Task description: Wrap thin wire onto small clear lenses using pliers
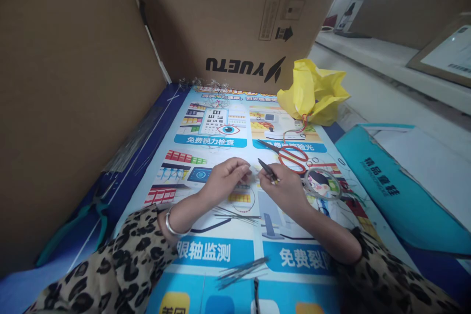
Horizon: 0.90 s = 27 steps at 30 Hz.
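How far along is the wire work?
Looks done: red beads on a thin loop. In hand: right hand grips a dark pointed tool; what the left hand pinches is too small to tell. Remaining, probably: the loose straight wires.

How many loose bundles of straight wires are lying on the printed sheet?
2: an upper bundle below the left hand, and a lower bundle nearer me, by the black strip. More may be hidden.
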{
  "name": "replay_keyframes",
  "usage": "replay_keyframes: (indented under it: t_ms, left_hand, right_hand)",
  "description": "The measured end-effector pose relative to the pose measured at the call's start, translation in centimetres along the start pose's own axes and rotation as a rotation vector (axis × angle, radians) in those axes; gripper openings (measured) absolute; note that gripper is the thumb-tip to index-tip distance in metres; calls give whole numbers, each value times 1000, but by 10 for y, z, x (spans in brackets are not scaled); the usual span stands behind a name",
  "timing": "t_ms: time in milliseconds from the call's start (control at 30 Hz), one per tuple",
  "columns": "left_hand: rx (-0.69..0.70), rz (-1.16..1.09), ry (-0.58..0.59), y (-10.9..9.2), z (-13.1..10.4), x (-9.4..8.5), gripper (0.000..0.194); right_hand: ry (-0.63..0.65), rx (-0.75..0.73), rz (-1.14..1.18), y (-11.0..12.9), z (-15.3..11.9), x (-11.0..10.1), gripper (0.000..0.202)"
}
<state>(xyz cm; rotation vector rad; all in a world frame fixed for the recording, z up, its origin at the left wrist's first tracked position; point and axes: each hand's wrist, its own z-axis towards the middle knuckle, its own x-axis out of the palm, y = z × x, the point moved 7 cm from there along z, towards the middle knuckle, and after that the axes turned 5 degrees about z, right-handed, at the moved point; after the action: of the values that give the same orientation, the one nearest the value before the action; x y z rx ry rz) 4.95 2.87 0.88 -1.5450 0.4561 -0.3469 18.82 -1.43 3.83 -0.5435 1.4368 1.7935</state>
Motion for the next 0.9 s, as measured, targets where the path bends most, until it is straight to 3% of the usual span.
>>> replay_keyframes:
  t_ms: [100,300,467,567,733,900]
  left_hand:
    - [44,92,-77,-3,4,-14,26]
    - [166,431,-187,-2,13,-33,11]
    - [318,790,-75,-3,11,-22,10]
    - [340,828,-37,-3,9,-16,13]
    - [329,797,-69,-10,7,-15,15]
    - [202,638,-65,-9,2,-9,19]
  right_hand:
    - [-29,-120,-186,-2,3,-1,15]
    - [67,-197,-438,-7,5,9,14]
    - [156,-168,-553,-8,4,14,16]
    - [199,-133,-578,-10,5,16,17]
    - [207,-127,-561,-11,6,18,18]
    - [88,-207,-462,-1,0,18,16]
